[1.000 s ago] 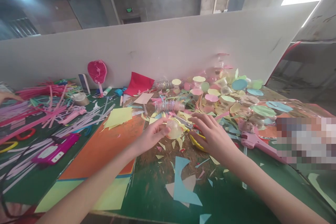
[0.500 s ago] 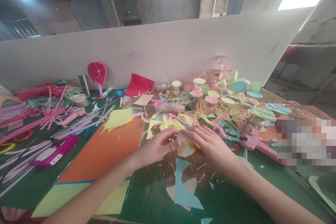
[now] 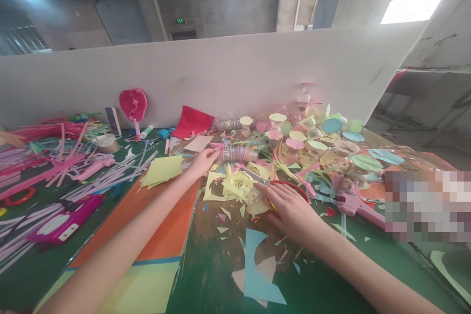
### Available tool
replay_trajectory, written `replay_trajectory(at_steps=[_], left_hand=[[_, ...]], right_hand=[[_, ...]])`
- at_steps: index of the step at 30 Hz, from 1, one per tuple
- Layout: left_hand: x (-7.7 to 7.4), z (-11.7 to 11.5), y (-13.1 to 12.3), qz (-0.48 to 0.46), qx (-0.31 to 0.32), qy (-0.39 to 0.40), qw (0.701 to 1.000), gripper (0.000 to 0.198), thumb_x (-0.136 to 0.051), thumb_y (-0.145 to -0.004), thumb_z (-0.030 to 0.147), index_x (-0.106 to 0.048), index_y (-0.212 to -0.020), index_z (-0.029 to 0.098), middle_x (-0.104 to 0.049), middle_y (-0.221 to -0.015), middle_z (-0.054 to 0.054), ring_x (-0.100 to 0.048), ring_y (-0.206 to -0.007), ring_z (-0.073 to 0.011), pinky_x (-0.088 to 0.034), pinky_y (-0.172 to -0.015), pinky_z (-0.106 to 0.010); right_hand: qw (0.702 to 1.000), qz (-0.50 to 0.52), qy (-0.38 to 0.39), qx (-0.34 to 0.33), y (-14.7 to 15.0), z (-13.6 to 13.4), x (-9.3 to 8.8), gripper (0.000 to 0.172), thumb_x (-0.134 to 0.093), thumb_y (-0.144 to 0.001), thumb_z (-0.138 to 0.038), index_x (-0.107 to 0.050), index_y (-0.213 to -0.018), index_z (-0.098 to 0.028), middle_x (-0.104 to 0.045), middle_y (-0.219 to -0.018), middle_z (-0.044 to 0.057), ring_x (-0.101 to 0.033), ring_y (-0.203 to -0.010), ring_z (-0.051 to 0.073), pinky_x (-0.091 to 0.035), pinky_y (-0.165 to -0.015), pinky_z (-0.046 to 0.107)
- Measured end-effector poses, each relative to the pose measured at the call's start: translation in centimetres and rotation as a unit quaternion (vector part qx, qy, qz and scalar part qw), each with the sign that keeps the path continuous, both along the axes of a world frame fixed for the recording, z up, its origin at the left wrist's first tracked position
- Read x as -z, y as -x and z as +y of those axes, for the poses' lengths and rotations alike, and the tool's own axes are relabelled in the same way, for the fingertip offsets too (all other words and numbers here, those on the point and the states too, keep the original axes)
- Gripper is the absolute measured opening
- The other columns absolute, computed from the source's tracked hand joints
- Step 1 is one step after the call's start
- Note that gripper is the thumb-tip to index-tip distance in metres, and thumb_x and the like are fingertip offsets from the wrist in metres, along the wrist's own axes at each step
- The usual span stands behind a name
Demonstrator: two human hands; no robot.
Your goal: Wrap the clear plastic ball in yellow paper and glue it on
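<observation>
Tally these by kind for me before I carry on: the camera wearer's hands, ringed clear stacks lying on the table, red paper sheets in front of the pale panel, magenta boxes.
Hands: 2 (left hand, right hand)
Ringed clear stacks: 2 (near stack, back stack)
Red paper sheet: 1
Magenta box: 1
Total: 6

Left hand is up at the end of a clear cup stack. Right hand partly covers a yellowish cup. Paper scraps all over lol.
</observation>
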State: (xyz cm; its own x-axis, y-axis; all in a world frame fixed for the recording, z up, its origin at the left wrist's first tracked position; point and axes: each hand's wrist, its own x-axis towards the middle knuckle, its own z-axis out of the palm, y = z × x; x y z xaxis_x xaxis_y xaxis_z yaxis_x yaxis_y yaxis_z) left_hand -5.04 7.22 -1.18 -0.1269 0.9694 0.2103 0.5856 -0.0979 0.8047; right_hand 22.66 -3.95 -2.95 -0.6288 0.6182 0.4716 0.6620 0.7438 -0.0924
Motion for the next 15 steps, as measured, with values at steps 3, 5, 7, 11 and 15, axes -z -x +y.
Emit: replay_trajectory(at_steps=[3,5,7,11,15], left_hand=[[0.2,0.9,-0.3,-0.008,0.010,0.003,1.000,0.030,-0.067,-0.071,0.047,-0.065,-0.064,0.018,-0.057,-0.053,0.001,-0.055,-0.058,-0.0198,-0.036,-0.055,-0.027],[0.2,0.9,-0.5,-0.021,0.018,0.004,1.000,0.031,-0.068,-0.070,0.048,-0.067,-0.065,0.017,-0.054,-0.051,0.002,-0.051,-0.054,-0.0176,-0.033,-0.053,-0.027],[0.2,0.8,-0.6,-0.039,0.026,0.005,0.999,0.032,-0.068,-0.069,0.049,-0.068,-0.072,0.017,-0.055,-0.054,0.002,-0.049,-0.053,-0.0160,-0.033,-0.053,-0.027],[0.2,0.4,-0.9,-0.071,0.034,0.006,0.997,0.035,-0.071,-0.067,0.052,-0.064,-0.069,0.017,-0.051,-0.055,0.003,-0.043,-0.049,-0.0124,-0.031,-0.050,-0.025],[0.4,0.4,-1.2,-0.113,0.024,-0.010,0.993,0.037,-0.076,-0.062,0.051,-0.062,-0.066,0.017,-0.055,-0.058,0.002,-0.045,-0.051,-0.0119,-0.033,-0.050,-0.024]], right_hand=[[1.000,0.002,0.021,-0.004,-0.1,0.0,0.1,0.051,-0.065,-0.086,-0.018,-0.048,-0.133,-0.014,-0.071,-0.107,0.011,-0.065,-0.097,0.029,-0.054,-0.082,0.043],[1.000,0.007,0.028,-0.008,-0.2,-0.1,0.0,0.051,-0.066,-0.085,-0.017,-0.048,-0.133,-0.014,-0.071,-0.104,0.011,-0.064,-0.096,0.028,-0.054,-0.082,0.043],[0.999,0.010,0.031,-0.014,-0.2,-0.1,-0.1,0.051,-0.066,-0.084,-0.014,-0.049,-0.131,-0.013,-0.071,-0.102,0.011,-0.064,-0.095,0.028,-0.054,-0.081,0.042],[0.999,0.008,0.036,-0.030,-0.1,-0.3,-0.4,0.052,-0.069,-0.081,-0.013,-0.051,-0.130,-0.011,-0.070,-0.103,0.012,-0.062,-0.095,0.029,-0.054,-0.080,0.043],[0.999,0.005,0.035,-0.030,-0.1,-0.2,-0.4,0.052,-0.069,-0.082,-0.015,-0.051,-0.130,-0.011,-0.069,-0.103,0.013,-0.062,-0.096,0.029,-0.053,-0.081,0.044]])
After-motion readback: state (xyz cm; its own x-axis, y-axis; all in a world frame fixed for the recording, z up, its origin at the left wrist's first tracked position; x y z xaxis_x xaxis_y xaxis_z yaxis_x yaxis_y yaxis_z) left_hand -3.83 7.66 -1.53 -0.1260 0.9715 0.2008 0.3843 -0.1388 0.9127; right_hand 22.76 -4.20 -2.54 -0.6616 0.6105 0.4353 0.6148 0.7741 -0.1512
